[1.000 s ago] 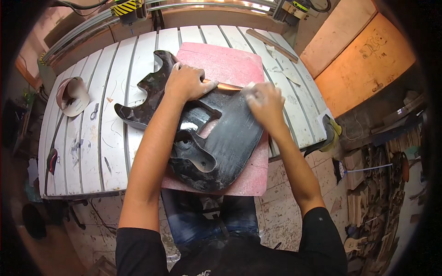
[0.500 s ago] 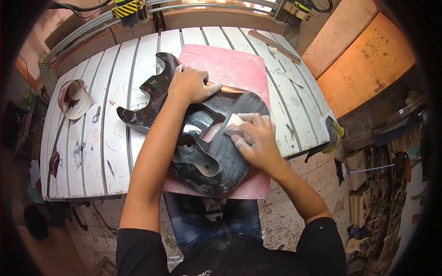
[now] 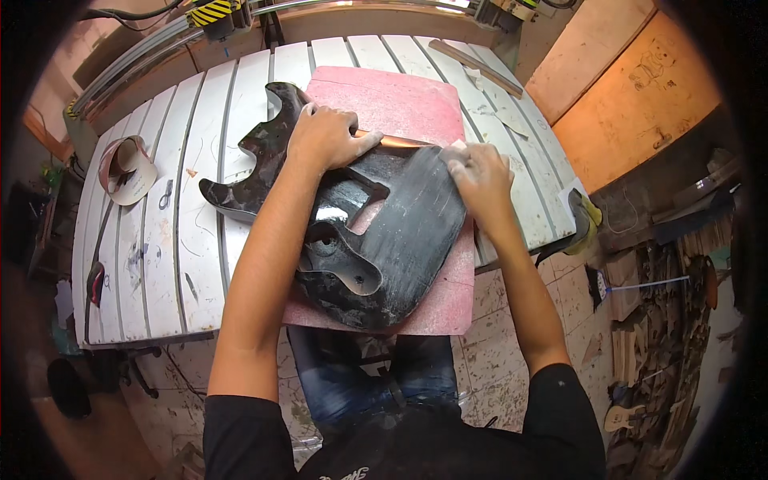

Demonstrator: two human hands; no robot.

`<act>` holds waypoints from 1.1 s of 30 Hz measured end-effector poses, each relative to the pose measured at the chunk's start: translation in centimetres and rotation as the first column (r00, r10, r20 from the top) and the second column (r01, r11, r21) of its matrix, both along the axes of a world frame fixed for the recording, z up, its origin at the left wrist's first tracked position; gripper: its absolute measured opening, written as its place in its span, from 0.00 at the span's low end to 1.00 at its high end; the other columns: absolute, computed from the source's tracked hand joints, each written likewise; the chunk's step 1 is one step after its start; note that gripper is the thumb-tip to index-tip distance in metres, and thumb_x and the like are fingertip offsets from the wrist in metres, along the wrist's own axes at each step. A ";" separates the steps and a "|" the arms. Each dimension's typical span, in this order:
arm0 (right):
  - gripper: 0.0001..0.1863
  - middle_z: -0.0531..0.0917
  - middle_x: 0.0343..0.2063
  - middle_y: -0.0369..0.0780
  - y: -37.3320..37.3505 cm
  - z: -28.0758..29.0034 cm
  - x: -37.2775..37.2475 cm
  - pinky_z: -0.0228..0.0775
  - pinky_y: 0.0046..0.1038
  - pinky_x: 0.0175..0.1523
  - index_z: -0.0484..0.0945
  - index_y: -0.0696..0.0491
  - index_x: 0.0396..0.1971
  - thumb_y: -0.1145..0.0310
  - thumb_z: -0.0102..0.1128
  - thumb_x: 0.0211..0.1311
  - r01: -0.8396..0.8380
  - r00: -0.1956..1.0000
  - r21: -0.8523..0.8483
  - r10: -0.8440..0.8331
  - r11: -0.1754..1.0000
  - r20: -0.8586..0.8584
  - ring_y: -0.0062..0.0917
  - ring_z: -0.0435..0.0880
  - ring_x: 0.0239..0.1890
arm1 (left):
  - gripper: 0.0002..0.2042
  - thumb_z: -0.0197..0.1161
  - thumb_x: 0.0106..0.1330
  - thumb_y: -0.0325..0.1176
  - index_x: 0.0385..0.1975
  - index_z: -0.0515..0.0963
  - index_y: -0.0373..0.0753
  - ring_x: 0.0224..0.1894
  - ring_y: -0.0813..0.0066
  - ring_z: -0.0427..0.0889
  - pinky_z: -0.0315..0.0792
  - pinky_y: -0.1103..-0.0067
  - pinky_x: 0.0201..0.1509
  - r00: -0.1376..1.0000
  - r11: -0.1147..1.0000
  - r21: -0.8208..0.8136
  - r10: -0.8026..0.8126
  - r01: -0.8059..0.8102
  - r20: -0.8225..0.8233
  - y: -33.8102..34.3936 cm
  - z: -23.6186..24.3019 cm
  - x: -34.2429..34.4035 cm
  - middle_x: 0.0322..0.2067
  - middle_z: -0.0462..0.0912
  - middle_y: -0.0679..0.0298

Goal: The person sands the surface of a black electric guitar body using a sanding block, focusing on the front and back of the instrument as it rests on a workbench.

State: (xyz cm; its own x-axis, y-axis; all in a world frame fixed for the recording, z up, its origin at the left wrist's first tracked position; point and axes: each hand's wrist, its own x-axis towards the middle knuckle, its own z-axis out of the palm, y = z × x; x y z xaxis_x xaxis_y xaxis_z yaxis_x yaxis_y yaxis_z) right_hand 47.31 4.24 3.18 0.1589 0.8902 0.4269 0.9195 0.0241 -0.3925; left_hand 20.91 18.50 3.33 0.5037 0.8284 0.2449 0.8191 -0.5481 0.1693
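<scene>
A black electric guitar body (image 3: 412, 228) lies on a pink foam sheet (image 3: 384, 100), its horns toward the left. Its right part is dull grey and scratched, while the rest stays glossy. My left hand (image 3: 326, 140) is wrapped over the body's far edge, thumb stretched to the right along it. At the far right corner, my right hand (image 3: 486, 178) holds a small white sanding block (image 3: 458, 146) with fingers curled round it. Most of the block is hidden by the fingers. Pale dust coats both hands.
The white slatted table (image 3: 210, 104) carries a roll of abrasive paper (image 3: 138, 174) and a red-and-black cutter (image 3: 95, 284) at left. A wooden strip (image 3: 476, 68) lies far right. Behind stands a machine gantry (image 3: 212, 16); wood offcuts (image 3: 628, 356) are stacked at right.
My right hand has slid away from me and rightward with the sanding block, from mid-body to the far right corner. My left hand keeps its hold on the guitar body.
</scene>
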 end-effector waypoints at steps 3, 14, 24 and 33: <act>0.14 0.84 0.51 0.43 -2.6 -0.3 -2.3 0.63 0.47 0.65 0.91 0.41 0.46 0.59 0.64 0.63 -0.156 0.986 0.030 0.154 0.987 0.059 0.40 0.77 0.55 | 0.33 0.58 0.69 0.68 0.39 0.90 0.38 0.56 0.50 0.86 0.66 0.53 0.72 1.000 1.000 -0.016 -0.003 0.003 0.003 0.0 0.0 -0.4 0.47 0.90 0.49; 0.13 0.84 0.50 0.41 -4.5 -0.3 -2.7 0.67 0.48 0.60 0.91 0.38 0.47 0.58 0.63 0.66 -0.166 0.977 0.002 0.165 0.986 0.134 0.40 0.77 0.54 | 0.35 0.57 0.68 0.69 0.43 0.90 0.37 0.56 0.47 0.86 0.66 0.53 0.72 1.000 1.000 -0.011 0.005 -0.005 -0.006 0.0 0.3 -0.6 0.47 0.90 0.45; 0.11 0.83 0.52 0.41 -2.9 0.1 -1.7 0.66 0.47 0.64 0.91 0.37 0.46 0.59 0.65 0.67 -0.068 0.991 0.024 0.065 0.997 0.115 0.41 0.77 0.57 | 0.33 0.58 0.67 0.68 0.40 0.90 0.38 0.55 0.47 0.87 0.67 0.52 0.71 1.000 1.000 0.017 -0.013 0.013 0.021 0.0 -0.1 -0.5 0.44 0.91 0.47; 0.10 0.84 0.52 0.40 -0.9 0.3 -0.4 0.68 0.48 0.61 0.90 0.38 0.46 0.59 0.66 0.68 -0.045 0.992 0.032 0.041 0.998 0.117 0.41 0.78 0.55 | 0.33 0.59 0.66 0.68 0.40 0.89 0.38 0.54 0.47 0.87 0.67 0.52 0.70 0.998 0.999 0.006 -0.041 0.040 0.045 0.3 -0.1 0.4 0.43 0.91 0.45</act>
State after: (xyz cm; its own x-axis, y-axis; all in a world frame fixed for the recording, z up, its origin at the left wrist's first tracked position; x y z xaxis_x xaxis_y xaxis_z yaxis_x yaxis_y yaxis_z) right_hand 46.94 3.35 3.44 0.0685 0.8796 0.4708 0.9566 0.0760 -0.2812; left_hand 21.29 18.80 3.21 0.5250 0.8063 0.2723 0.7878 -0.5815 0.2030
